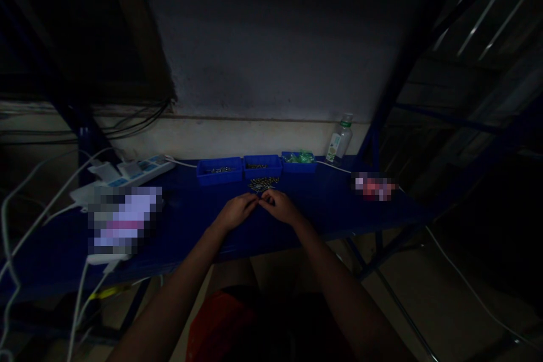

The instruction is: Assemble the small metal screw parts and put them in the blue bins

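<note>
My left hand (238, 210) and my right hand (280, 206) meet over the blue table (186, 226), fingertips almost touching. The fingers of both are pinched together; anything between them is too small and dark to make out. Just beyond my fingertips lies a small pile of thin metal pieces (263, 182), shiny and pin-like. Behind it stand three blue trays in a row. Thin silvery pieces lie in the left tray (219, 179), and small brownish metal pieces in the middle tray (263, 173). Clear and green plastic shows in the right tray (299, 168).
A clear bottle (340, 141) with a green band stands at the back right, near a blurred-out reddish object (374, 186). To the left are a white power strip (159, 167) with plugs, and a pixelated device (125, 220) with white cables. A wall rises behind the table.
</note>
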### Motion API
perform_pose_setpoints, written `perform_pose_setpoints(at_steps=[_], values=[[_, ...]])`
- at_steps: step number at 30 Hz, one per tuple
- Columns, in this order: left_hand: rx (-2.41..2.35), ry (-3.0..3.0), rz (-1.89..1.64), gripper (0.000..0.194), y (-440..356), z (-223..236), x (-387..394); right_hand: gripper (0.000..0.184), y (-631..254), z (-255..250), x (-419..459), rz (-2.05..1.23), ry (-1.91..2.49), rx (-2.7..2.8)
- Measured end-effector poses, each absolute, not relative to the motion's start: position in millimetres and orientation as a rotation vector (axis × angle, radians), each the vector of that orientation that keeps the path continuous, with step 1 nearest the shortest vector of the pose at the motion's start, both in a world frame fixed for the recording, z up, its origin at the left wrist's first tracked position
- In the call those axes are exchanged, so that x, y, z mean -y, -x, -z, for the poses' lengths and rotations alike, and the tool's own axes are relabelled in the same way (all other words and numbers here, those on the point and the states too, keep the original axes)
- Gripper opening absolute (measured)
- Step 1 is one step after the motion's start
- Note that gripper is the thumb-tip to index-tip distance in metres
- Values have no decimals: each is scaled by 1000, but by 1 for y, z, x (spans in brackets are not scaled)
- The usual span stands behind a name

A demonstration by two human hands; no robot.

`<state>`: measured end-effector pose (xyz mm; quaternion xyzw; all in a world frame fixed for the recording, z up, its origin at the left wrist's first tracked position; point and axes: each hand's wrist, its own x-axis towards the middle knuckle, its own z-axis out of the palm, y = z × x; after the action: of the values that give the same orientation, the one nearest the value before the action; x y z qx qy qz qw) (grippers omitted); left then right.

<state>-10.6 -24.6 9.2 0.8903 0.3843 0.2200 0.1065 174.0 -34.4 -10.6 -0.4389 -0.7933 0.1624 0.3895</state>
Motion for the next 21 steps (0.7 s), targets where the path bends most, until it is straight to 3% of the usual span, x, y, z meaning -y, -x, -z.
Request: perform_pose_setpoints(at_steps=[9,21], values=[[-1123,-2622,-635,26,10,-9,25,10,-175,11,33,-377,1146,2053],[-1111,-2612,-649,25,11,-8,24,18,-174,10,34,-338,1138,2061]])
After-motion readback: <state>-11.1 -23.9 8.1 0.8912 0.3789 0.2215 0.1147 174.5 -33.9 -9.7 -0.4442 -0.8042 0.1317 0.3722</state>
